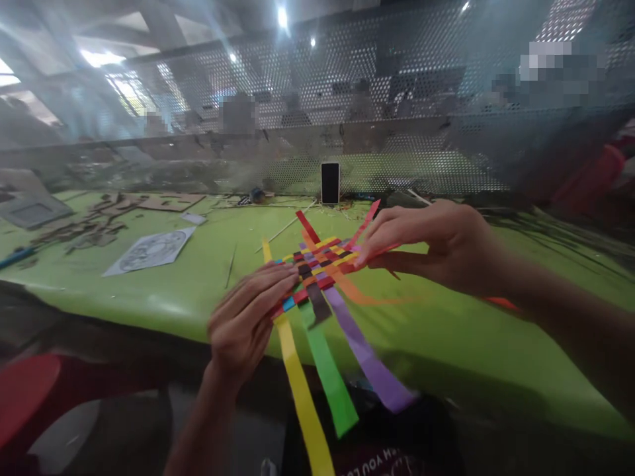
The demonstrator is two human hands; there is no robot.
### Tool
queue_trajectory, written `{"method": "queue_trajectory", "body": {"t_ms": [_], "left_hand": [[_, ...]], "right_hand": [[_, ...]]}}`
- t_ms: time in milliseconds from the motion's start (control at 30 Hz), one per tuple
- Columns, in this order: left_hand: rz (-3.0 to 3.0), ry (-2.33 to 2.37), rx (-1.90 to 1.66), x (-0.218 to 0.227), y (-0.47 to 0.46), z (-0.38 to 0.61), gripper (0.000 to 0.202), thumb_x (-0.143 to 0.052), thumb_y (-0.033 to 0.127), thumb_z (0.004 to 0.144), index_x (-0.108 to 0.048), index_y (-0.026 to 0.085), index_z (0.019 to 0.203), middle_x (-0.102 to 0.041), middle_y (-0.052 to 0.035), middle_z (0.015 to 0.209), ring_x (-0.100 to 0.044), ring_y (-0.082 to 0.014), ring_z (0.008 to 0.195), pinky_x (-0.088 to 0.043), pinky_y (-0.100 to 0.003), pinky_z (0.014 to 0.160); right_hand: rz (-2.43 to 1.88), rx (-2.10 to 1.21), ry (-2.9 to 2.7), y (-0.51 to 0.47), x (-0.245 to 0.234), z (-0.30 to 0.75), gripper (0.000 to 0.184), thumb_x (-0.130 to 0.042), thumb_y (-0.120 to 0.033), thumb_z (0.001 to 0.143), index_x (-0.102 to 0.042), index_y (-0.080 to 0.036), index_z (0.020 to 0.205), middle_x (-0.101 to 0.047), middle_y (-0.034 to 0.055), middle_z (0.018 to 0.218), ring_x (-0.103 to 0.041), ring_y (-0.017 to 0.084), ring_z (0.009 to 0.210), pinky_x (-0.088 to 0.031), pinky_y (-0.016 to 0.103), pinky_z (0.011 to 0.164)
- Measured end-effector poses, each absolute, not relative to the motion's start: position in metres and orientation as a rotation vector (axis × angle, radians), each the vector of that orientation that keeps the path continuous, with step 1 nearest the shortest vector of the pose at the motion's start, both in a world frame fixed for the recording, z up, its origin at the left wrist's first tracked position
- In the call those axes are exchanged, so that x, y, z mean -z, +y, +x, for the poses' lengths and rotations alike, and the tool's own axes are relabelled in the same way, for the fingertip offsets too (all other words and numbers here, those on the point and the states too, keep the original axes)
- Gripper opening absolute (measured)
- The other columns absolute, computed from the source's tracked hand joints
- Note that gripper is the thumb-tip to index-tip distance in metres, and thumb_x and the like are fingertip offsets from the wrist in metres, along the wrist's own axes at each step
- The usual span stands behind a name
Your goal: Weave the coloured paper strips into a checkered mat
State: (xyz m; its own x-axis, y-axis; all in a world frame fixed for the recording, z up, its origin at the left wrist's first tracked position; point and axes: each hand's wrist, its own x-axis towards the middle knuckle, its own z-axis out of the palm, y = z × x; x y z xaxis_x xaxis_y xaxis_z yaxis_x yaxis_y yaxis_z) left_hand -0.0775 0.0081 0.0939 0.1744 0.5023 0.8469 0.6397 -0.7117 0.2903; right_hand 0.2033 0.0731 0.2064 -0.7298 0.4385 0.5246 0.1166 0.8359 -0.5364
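Observation:
A woven piece of coloured strips is held up above the green table, its red, black, orange, purple and yellow bands crossing. My left hand grips its left side, fingers laid over the top and the thumb hidden beneath. At the right edge my right hand pinches a red strip between thumb and fingers. Loose ends hang toward me: a yellow strip, a green strip and a purple strip. An orange strip curves off below my right hand, and two red ends stick up at the far side.
A phone stands upright against the perforated metal screen behind the green table. To the left lie a printed drawing, cardboard scraps and a thin stick. A red stool stands at lower left.

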Motion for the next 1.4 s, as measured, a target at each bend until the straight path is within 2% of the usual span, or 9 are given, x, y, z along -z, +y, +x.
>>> {"method": "queue_trajectory", "body": {"t_ms": [100,200,400,633,800,867,967,1033,1400], "left_hand": [[-2.277,-0.887,1.487,-0.091,0.011,-0.075,0.04,-0.059,0.009,0.097,-0.067,0.023,0.134,-0.075,-0.0091,0.122,-0.071,-0.0283,0.117,-0.058,-0.053,0.104],[-2.209,-0.861,1.347,-0.083,0.013,-0.073,0.042,-0.067,0.0,0.09,-0.07,0.017,0.128,-0.076,-0.0102,0.12,-0.07,-0.0281,0.117,-0.059,-0.05,0.103],[-2.21,-0.85,1.248,-0.065,0.012,-0.064,0.042,-0.078,-0.002,0.082,-0.071,0.011,0.121,-0.077,-0.0089,0.116,-0.07,-0.0252,0.117,-0.059,-0.043,0.105],[-2.589,-1.003,0.871,-0.022,0.003,-0.047,0.029,-0.055,0.009,0.101,-0.063,0.009,0.13,-0.071,-0.0104,0.13,-0.062,-0.0254,0.129,-0.049,-0.047,0.114],[-2.946,-1.164,0.526,-0.022,-0.013,-0.042,0.045,-0.061,0.049,0.099,-0.059,0.021,0.134,-0.065,-0.0063,0.139,-0.052,-0.0278,0.138,-0.04,-0.055,0.12],[-3.051,-1.128,0.544,-0.03,-0.01,-0.037,0.038,-0.058,0.046,0.102,-0.061,0.021,0.13,-0.068,-0.0049,0.131,-0.057,-0.0247,0.131,-0.044,-0.05,0.117],[-3.028,-1.095,0.625,-0.035,0.003,-0.022,0.022,-0.051,0.024,0.106,-0.064,0.015,0.122,-0.071,-0.0058,0.116,-0.062,-0.0225,0.116,-0.051,-0.043,0.107],[-3.011,-1.059,0.64,-0.031,0.013,-0.011,0.021,-0.052,0.019,0.105,-0.066,0.013,0.12,-0.07,-0.0074,0.114,-0.062,-0.0241,0.113,-0.052,-0.043,0.103],[-3.034,-1.08,0.882,-0.006,0.023,-0.008,0.018,-0.054,0.025,0.104,-0.07,0.017,0.102,-0.068,-0.0049,0.104,-0.061,-0.0213,0.096,-0.054,-0.037,0.084]], "right_hand": [[-0.428,-0.668,-2.323,0.076,-0.197,0.208,0.012,-0.072,-0.023,0.093,-0.08,-0.026,0.1,-0.079,0.0033,0.096,-0.071,0.017,0.09,-0.055,0.031,0.081],[-0.492,-0.705,-2.316,0.082,-0.186,0.214,0.012,-0.073,-0.025,0.092,-0.081,-0.028,0.099,-0.078,0.0022,0.093,-0.07,0.016,0.085,-0.054,0.029,0.077],[-0.615,-0.782,-2.362,0.097,-0.157,0.222,0.011,-0.073,-0.032,0.092,-0.081,-0.024,0.094,-0.078,0.0023,0.088,-0.068,0.014,0.075,-0.049,0.025,0.067],[-0.93,-1.01,-2.498,0.1,-0.098,0.222,0.02,-0.053,-0.03,0.097,-0.071,-0.02,0.097,-0.075,0.0041,0.087,-0.067,0.017,0.073,-0.05,0.029,0.069],[-1.003,-1.0,-2.625,0.098,-0.062,0.229,0.02,-0.051,-0.025,0.095,-0.069,-0.018,0.098,-0.076,0.0072,0.094,-0.068,0.02,0.083,-0.05,0.032,0.077],[-1.016,-0.999,-2.597,0.097,-0.054,0.232,0.019,-0.052,-0.025,0.095,-0.069,-0.018,0.099,-0.076,0.0071,0.096,-0.069,0.02,0.083,-0.05,0.032,0.077],[-1.06,-0.914,-2.553,0.094,-0.045,0.23,0.016,-0.053,-0.025,0.096,-0.068,-0.019,0.099,-0.076,0.0061,0.094,-0.068,0.019,0.08,-0.049,0.03,0.074],[-1.102,-0.799,-2.547,0.091,-0.039,0.225,0.014,-0.054,-0.024,0.096,-0.067,-0.019,0.099,-0.076,0.0056,0.091,-0.067,0.018,0.077,-0.048,0.029,0.071],[-1.257,0.136,-2.62,0.074,0.009,0.2,0.026,-0.039,-0.016,0.104,-0.064,-0.016,0.1,-0.07,0.0107,0.092,-0.062,0.021,0.076,-0.038,0.031,0.063]]}}
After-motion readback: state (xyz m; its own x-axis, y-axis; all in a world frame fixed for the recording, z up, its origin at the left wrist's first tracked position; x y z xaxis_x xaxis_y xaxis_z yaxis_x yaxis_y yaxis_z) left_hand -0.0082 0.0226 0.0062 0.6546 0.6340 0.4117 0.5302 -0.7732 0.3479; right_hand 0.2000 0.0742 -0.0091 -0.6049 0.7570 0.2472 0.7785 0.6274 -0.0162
